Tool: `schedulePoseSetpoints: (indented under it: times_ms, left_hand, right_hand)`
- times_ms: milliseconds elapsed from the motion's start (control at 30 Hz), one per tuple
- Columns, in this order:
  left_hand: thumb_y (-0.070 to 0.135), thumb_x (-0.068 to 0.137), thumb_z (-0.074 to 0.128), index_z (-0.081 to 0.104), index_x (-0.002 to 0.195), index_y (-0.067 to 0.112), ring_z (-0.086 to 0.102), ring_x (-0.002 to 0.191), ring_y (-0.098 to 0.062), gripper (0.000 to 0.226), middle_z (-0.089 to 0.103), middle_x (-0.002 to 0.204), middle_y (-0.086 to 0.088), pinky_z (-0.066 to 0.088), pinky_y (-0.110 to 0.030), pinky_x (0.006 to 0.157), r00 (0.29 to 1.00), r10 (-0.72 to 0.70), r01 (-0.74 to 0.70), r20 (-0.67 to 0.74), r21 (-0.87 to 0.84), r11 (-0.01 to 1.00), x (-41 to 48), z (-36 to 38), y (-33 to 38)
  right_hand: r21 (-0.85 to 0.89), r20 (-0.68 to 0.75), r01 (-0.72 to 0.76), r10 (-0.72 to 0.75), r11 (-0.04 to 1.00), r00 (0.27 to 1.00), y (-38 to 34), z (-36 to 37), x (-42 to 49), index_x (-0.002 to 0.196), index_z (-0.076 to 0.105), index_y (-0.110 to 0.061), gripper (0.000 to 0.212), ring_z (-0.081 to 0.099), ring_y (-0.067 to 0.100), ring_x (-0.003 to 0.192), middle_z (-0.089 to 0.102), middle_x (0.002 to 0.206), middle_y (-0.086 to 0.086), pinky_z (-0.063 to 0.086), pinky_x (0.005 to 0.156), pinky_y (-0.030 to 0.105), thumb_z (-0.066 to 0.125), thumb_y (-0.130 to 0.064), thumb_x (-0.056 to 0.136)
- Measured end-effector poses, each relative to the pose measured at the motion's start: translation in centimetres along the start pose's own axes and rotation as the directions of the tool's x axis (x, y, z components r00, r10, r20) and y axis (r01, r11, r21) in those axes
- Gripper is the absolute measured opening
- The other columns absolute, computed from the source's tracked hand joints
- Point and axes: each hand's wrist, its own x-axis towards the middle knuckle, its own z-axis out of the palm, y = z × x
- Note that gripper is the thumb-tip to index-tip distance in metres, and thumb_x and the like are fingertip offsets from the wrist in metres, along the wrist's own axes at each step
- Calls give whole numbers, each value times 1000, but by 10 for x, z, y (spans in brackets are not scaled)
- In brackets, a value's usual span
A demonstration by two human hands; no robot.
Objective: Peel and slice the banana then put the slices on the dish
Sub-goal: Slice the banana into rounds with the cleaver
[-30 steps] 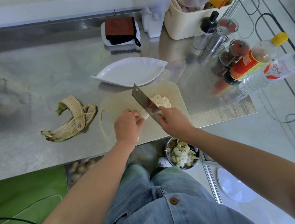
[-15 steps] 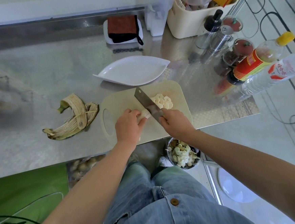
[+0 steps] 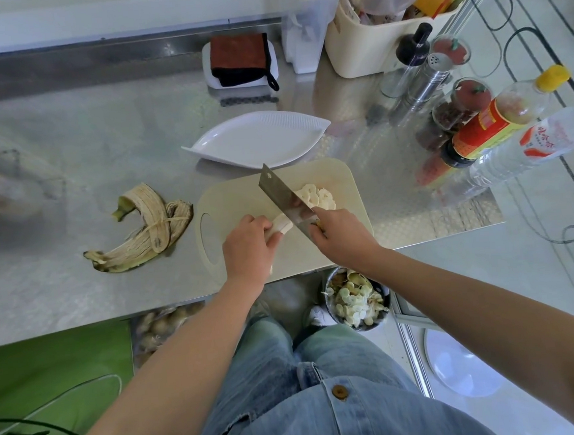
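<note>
On the beige cutting board (image 3: pixel 242 193) my left hand (image 3: pixel 248 246) pins down the short peeled banana piece (image 3: pixel 282 224). My right hand (image 3: pixel 342 235) grips the handle of a cleaver (image 3: pixel 282 197), whose blade rests against the banana's cut end. A pile of banana slices (image 3: pixel 316 196) lies just right of the blade. The white leaf-shaped dish (image 3: pixel 259 140) stands behind the board with nothing on it. The peel (image 3: pixel 145 228) lies on the steel counter to the left.
Bottles and spice jars (image 3: pixel 477 126) crowd the counter's right side. A cream bin (image 3: pixel 378 45) and a folded cloth on a tray (image 3: pixel 240 61) stand at the back. Below the counter edge sits a bowl of scraps (image 3: pixel 355 301).
The cleaver has come down closer to my left fingers, and the banana stub looks shorter. The slice pile sits on the blade's right as before.
</note>
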Motion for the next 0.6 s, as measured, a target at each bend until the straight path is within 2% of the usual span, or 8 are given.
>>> schedulePoseSetpoints:
  times_ms: [100, 267, 433, 600]
  left_hand:
    - [37, 87, 65, 67, 96, 17, 48, 68, -13, 22, 59, 87, 0, 33, -24, 58, 1000, -8, 8, 1, -14, 1000, 1, 0, -1]
    - [38, 86, 66, 68, 96, 17, 49, 68, -13, 23, 59, 88, 0, 34, -24, 59, 1000, -18, 18, -1, -24, 1000, 2, 0, 0]
    - [37, 86, 65, 68, 96, 17, 50, 69, -15, 22, 59, 88, -1, 35, -27, 60, 999, -36, 36, 2, -38, 999, 1, 0, 1]
    - [38, 86, 65, 67, 96, 18, 51, 69, -14, 22, 58, 87, 0, 35, -25, 59, 999, -32, 32, 6, -24, 999, 1, -1, 1]
  right_hand:
    - [12, 15, -13, 12, 1000, 1000, 0, 3, 0, 104, 58, -8, 21, 51, 28, 61, 53, 67, 7, 40, 56, 34, 42, -18, 94]
    - [-26, 56, -33, 34, 999, 998, -3, 11, 1, 88, 48, -10, 13, 48, 28, 67, 49, 70, 6, 40, 59, 37, 42, -18, 95]
    - [-59, 98, -43, 49, 997, 994, -4, 14, 1, 100, 52, -7, 18, 53, 31, 78, 50, 78, 7, 46, 68, 43, 41, -21, 97]
    - [4, 18, -26, 26, 1000, 1000, -2, 6, 0, 94, 53, -6, 19, 50, 30, 67, 47, 67, 3, 41, 59, 38, 42, -20, 96]
